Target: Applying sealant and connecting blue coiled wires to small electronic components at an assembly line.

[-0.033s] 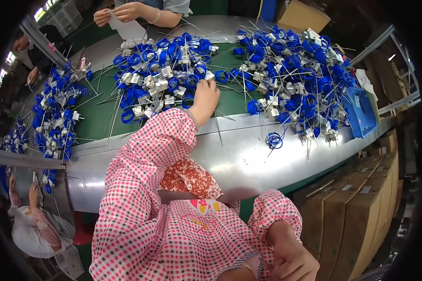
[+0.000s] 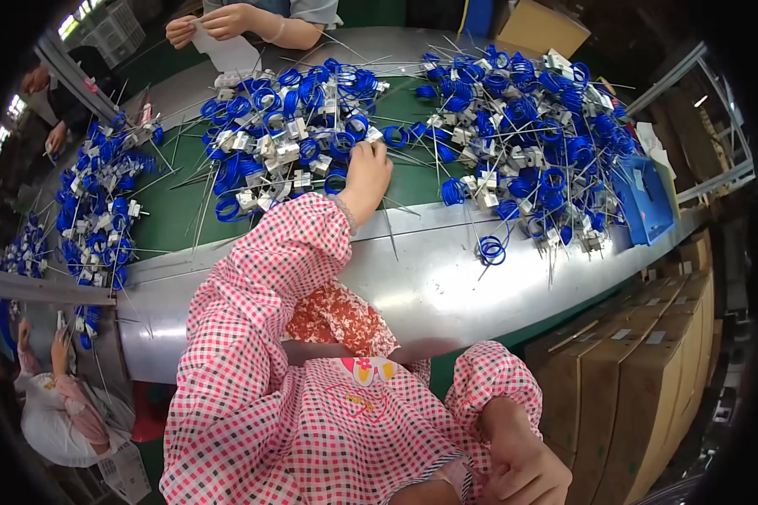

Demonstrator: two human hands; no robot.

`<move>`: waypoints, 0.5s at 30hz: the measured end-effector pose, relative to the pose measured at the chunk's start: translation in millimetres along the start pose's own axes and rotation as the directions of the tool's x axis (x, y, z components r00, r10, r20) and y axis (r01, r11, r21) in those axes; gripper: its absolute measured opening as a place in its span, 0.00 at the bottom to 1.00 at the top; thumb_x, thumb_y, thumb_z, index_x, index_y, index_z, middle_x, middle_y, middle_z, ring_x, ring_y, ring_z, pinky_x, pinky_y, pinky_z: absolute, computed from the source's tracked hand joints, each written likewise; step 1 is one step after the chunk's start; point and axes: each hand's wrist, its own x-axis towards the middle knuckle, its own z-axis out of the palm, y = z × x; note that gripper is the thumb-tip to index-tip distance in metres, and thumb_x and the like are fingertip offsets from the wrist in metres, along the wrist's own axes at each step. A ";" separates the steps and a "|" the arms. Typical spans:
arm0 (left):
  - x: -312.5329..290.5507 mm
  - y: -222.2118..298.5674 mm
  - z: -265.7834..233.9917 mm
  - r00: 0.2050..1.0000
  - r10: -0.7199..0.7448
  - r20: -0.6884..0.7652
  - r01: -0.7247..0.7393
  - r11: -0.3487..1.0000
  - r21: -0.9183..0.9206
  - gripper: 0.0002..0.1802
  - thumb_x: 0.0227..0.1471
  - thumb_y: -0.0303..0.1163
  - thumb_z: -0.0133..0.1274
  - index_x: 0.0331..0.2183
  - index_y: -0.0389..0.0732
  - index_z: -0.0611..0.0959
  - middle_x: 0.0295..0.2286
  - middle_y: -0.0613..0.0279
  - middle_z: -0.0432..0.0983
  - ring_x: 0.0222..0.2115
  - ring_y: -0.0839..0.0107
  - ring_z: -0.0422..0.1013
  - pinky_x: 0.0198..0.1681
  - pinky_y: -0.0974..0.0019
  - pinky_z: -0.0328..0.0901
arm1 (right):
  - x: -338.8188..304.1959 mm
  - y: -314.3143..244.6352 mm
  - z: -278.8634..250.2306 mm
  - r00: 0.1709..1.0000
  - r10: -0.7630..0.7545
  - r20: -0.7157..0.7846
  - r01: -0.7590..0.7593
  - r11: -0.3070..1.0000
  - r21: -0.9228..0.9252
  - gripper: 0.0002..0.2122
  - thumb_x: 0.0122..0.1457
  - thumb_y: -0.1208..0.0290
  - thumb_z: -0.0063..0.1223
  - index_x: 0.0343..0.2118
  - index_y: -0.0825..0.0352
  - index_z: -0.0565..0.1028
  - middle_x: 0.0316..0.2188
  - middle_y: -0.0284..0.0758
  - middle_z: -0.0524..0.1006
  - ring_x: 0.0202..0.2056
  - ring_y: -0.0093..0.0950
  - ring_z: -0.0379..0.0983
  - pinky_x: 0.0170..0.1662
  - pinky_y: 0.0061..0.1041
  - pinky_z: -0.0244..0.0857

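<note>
My left hand (image 2: 368, 177) reaches over the table to the near right edge of the middle pile of blue coiled wires (image 2: 299, 126), which carry white blocks and thin metal rods. Its fingers are bent and pressed together, with a small white block (image 2: 373, 135) right at the fingertips. What lies under the fingers is hidden, so I cannot tell exactly what they grip. Down at the lower right, beside my checked smock (image 2: 337, 421), my right hand (image 2: 526, 471) is closed with curled fingers. Anything inside it is out of sight.
Another large pile of coiled wires (image 2: 531, 143) lies at right, beside a blue bin (image 2: 647, 202). A single coil (image 2: 491, 251) rests on the metal table edge (image 2: 446, 286). Cardboard boxes (image 2: 623, 370) stand at lower right. Across the table, a person's hands (image 2: 219, 23) hold white material.
</note>
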 end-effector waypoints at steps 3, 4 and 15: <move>-3.0 -7.7 2.6 0.998 0.021 0.063 -0.014 0.992 -0.122 0.11 0.38 0.31 0.49 0.30 0.43 0.77 0.33 0.57 0.66 0.32 0.62 0.63 0.31 0.67 0.60 | 2.5 -3.1 7.2 0.998 0.063 0.032 -0.063 0.998 0.005 0.09 0.51 0.80 0.39 0.18 0.60 0.61 0.11 0.28 0.62 0.11 0.17 0.58 0.12 0.18 0.43; -2.2 -9.7 -3.8 0.995 0.036 0.091 -0.023 0.989 -0.143 0.12 0.36 0.30 0.52 0.30 0.43 0.77 0.34 0.56 0.66 0.33 0.61 0.63 0.30 0.67 0.62 | 3.0 -3.6 7.8 0.996 0.066 0.051 -0.065 0.998 -0.025 0.08 0.51 0.79 0.39 0.18 0.60 0.61 0.11 0.28 0.62 0.11 0.17 0.58 0.12 0.18 0.43; 0.4 -75.5 -66.8 0.892 0.315 0.325 -0.001 0.719 -0.695 0.27 0.35 0.27 0.52 0.42 0.42 0.66 0.32 0.50 0.66 0.31 0.53 0.67 0.32 0.57 0.64 | -32.7 -24.1 -6.4 0.933 0.027 -0.359 -0.192 0.880 -0.434 0.04 0.42 0.79 0.46 0.20 0.66 0.64 0.05 0.31 0.62 0.04 0.17 0.47 0.12 0.16 0.39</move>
